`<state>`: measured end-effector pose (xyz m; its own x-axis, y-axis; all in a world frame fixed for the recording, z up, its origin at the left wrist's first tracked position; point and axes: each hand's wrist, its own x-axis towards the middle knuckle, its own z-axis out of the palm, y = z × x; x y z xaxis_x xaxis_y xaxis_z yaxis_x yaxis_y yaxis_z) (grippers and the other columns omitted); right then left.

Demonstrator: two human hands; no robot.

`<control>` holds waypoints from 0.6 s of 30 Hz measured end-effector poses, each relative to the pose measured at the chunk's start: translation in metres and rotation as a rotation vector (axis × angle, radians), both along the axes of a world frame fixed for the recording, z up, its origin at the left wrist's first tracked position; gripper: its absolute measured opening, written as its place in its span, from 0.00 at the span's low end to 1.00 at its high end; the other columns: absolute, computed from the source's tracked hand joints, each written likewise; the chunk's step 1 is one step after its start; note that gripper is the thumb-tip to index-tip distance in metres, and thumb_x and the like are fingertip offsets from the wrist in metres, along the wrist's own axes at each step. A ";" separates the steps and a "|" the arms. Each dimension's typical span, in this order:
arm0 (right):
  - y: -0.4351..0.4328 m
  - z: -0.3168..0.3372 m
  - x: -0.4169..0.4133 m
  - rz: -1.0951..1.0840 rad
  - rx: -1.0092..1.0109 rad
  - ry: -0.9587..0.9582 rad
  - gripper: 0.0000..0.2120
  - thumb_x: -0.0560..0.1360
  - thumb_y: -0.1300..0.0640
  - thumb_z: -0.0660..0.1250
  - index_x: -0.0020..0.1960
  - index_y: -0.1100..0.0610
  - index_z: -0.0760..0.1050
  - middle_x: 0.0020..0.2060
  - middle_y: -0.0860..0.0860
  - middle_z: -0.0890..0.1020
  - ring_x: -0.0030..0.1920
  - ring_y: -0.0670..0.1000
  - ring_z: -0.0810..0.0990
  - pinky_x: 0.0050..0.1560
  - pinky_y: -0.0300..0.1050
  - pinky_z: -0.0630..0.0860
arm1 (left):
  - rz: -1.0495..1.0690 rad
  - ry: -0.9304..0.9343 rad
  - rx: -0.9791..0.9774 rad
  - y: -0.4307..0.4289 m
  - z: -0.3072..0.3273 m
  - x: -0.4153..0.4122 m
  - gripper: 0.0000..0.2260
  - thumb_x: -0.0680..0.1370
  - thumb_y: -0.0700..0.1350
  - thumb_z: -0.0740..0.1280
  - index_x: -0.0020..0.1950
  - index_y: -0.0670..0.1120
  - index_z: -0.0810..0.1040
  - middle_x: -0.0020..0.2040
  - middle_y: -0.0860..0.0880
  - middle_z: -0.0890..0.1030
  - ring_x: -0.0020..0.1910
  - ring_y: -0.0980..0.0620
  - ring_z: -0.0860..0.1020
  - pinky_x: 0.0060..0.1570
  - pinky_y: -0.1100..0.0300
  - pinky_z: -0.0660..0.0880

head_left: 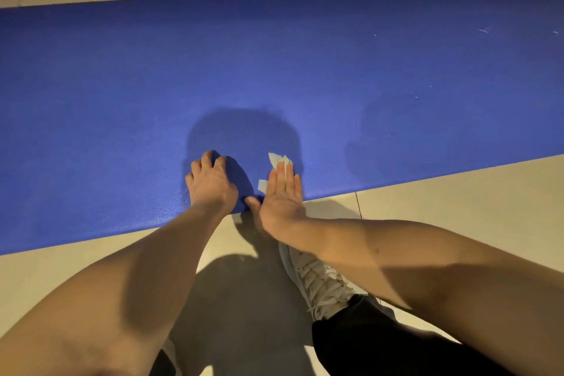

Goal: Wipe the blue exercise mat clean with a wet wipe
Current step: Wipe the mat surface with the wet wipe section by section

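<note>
Beyond a white laced shoe (317, 281) on the tiled floor (457, 192), the right hand (282, 192) lies flat, straight fingers pressing the wet wipe (276, 159) onto the blue mat (305, 70) near its front edge, the wipe poking past the fingertips, while the left hand (210, 180) beside it props on curled fingers, holding nothing.

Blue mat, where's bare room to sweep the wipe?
Bare mat lies left of the left hand, beyond both hands to the far edge, and right of the right hand. Crowded at the near edge around the wipe.
</note>
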<state>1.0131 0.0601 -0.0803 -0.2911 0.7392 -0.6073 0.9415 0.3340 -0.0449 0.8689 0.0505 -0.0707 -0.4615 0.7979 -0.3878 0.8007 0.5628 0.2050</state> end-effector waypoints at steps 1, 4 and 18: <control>0.011 -0.003 0.008 0.000 0.020 0.002 0.41 0.83 0.35 0.40 0.80 0.64 0.32 0.79 0.61 0.31 0.79 0.61 0.28 0.79 0.59 0.35 | -0.003 0.003 0.000 0.001 0.000 -0.001 0.29 0.75 0.38 0.62 0.76 0.48 0.64 0.77 0.48 0.59 0.71 0.42 0.60 0.71 0.49 0.60; 0.047 -0.009 0.033 -0.138 0.119 -0.003 0.41 0.83 0.35 0.44 0.81 0.63 0.35 0.80 0.60 0.34 0.80 0.61 0.31 0.80 0.59 0.36 | -0.007 -0.006 0.000 0.003 0.000 -0.004 0.28 0.76 0.39 0.63 0.77 0.48 0.64 0.78 0.48 0.59 0.72 0.42 0.60 0.71 0.49 0.60; 0.048 -0.020 0.003 0.416 0.076 0.225 0.38 0.84 0.37 0.44 0.82 0.60 0.36 0.81 0.56 0.35 0.79 0.55 0.29 0.80 0.56 0.33 | 0.019 -0.007 -0.017 0.008 0.001 -0.022 0.29 0.76 0.40 0.63 0.78 0.48 0.63 0.79 0.47 0.57 0.72 0.42 0.59 0.72 0.48 0.59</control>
